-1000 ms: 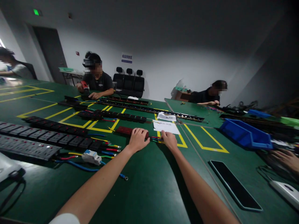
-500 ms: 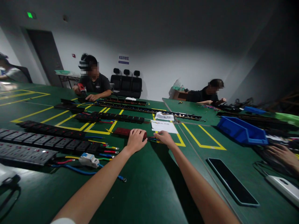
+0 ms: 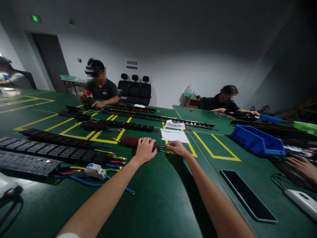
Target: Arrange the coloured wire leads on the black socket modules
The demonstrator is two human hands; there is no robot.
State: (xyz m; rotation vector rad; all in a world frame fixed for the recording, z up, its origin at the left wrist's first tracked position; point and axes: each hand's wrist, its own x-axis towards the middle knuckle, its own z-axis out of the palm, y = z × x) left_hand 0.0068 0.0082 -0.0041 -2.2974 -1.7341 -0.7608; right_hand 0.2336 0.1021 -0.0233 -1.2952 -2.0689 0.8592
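Right hand (image 3: pixel 178 148) has shifted slightly away from the red block (image 3: pixel 128 141) since the earlier frame. To the rear stands a grey wall (image 3: pixel 163 76); before it extends the green bench (image 3: pixel 153 198), marked with yellow tape (image 3: pixel 205 146). The red block lies on this surface, under the left hand (image 3: pixel 145 150); whether those fingers clamp cannot be told. Right fingers pinch coloured wires (image 3: pixel 162 149).

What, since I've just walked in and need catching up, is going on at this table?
A person's left hand lies over a dark red block on the green table, while the right hand pinches coloured wires at its right end. Power strips lie to the left, a smartphone to the right. Across the table, a co-worker holds a red power drill.
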